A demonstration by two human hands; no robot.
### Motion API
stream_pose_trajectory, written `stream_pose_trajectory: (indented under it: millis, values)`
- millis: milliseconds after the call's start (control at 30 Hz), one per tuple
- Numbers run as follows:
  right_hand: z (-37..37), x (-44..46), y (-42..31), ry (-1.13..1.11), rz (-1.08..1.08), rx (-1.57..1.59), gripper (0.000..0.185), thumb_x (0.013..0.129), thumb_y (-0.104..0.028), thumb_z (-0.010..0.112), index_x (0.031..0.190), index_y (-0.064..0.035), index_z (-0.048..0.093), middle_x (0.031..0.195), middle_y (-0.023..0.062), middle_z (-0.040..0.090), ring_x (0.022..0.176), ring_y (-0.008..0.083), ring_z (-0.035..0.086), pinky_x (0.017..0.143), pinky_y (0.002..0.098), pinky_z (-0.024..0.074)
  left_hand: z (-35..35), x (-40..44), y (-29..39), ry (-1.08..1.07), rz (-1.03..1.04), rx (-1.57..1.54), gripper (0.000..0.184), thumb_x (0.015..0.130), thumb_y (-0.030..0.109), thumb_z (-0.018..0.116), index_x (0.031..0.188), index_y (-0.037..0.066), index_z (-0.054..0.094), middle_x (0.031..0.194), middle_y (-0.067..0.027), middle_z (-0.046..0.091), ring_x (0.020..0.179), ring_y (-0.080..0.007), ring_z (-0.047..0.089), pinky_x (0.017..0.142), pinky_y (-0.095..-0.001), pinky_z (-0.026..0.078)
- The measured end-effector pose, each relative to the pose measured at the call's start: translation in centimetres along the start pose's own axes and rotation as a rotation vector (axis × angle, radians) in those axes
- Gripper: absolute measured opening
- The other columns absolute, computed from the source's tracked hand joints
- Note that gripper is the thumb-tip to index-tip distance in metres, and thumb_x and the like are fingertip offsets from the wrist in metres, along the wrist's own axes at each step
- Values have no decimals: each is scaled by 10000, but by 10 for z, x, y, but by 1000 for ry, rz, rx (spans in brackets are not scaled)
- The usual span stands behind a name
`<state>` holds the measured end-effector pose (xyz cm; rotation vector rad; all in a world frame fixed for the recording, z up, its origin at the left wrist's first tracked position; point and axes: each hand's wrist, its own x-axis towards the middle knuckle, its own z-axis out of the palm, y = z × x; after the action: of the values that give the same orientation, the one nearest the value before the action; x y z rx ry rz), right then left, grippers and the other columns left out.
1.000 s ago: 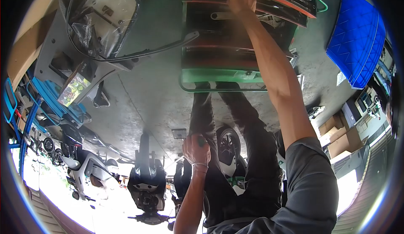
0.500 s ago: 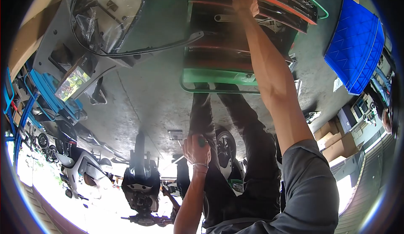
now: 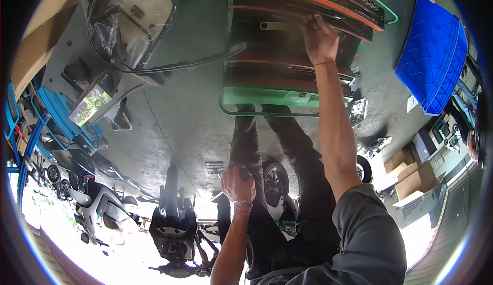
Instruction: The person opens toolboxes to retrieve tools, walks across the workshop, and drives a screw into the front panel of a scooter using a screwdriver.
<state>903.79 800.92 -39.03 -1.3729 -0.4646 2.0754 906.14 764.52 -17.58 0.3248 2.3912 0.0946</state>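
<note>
left grip (image 3: pixel 236 185): clamped on dark-handled tool (image 3: pixel 245 173) | right grip (image 3: pixel 321 44): fingers half-curled, hold unclear, over tool cart (image 3: pixel 251 96), toward right edge | ring-ended tool (image 3: pixel 272 26): in cart, nearer left edge

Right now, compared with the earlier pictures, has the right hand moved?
Yes. Judged against the green tool cart, the right hand has moved rightward and down the picture, toward the person's body.
</note>
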Motion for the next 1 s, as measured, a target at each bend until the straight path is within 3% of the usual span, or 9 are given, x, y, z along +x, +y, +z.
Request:
stream_pose_trajectory:
  millis: [233, 333, 400, 500, 700, 767, 800, 833, 1000]
  values:
    - [30, 11, -53, -154, -10, 153, 391, 783, -170, 467, 1094, 56, 538, 953, 171, 599, 950, 310, 555, 857, 388, 463, 2, 1, -4, 7, 19, 22, 104, 656, 88, 621, 750, 114, 584, 736, -70, 537, 719, -276, 534, 678, -390, 433]
    - [1, 109, -69, -503, -268, -311, 413, 849, -289, 497, 1136, 7, 524, 1028, 208, 574, 982, 358, 539, 809, 328, 383, 2, 1, -6, 7, 28, 49, 101, 657, 90, 623, 744, 112, 579, 737, -71, 537, 724, -274, 535, 679, -392, 431]
    - [69, 64, -83, 88, -520, -1322, 470, 880, -411, 464, 1139, -27, 545, 1014, 204, 594, 969, 373, 559, 924, 427, 415, 3, 0, -6, 19, 33, 58, 92, 660, 89, 620, 737, 111, 574, 731, -71, 533, 721, -275, 533, 682, -392, 430]
    - [87, 74, -85, 156, -606, -1826, 603, 869, -521, 415, 1193, -22, 513, 1125, 211, 568, 1024, 364, 548, 868, 449, 441, 2, 0, -3, 18, 30, 73, 86, 664, 93, 618, 733, 114, 572, 725, -69, 528, 717, -277, 528, 682, -393, 428]
    - [64, 128, -88, -86, -193, -1626, 660, 890, -533, 375, 1346, -57, 350, 1247, 206, 492, 1137, 344, 480, 932, 436, 420, 5, -6, -5, 20, 57, 44, 114, 624, 89, 623, 719, 117, 568, 722, -70, 523, 715, -280, 526, 675, -394, 429]
    - [14, 190, -80, -493, -847, -2675, 731, 883, -533, 409, 1347, 21, 299, 1291, 221, 442, 1150, 354, 464, 954, 428, 406, 11, -11, -12, 10, 52, 63, 165, 606, 104, 630, 759, 129, 574, 750, -59, 539, 734, -267, 534, 680, -390, 427]
    - [88, 100, -106, -212, -182, -2018, 731, 886, -486, 450, 1352, 47, 269, 1321, 238, 397, 1174, 393, 426, 971, 446, 381, 13, -12, -14, -1, 38, 82, 219, 589, 118, 637, 799, 141, 579, 778, -48, 555, 753, -255, 541, 685, -386, 425]
    - [76, 91, -101, -147, -404, -1935, 610, 900, -411, 464, 1232, 97, 402, 1221, 320, 438, 1067, 407, 509, 884, 436, 448, 10, -12, -11, 6, 35, 79, 219, 589, 118, 637, 799, 141, 579, 778, -48, 555, 753, -255, 541, 685, -386, 425]
    - [51, 41, -88, -133, -404, -1794, 711, 754, -617, 558, 1165, -39, 518, 1057, 222, 599, 1007, 376, 565, 848, 434, 446, 5, -12, -1, 5, 50, 82, 145, 618, 96, 614, 752, 118, 566, 744, -64, 536, 731, -275, 535, 679, -393, 433]
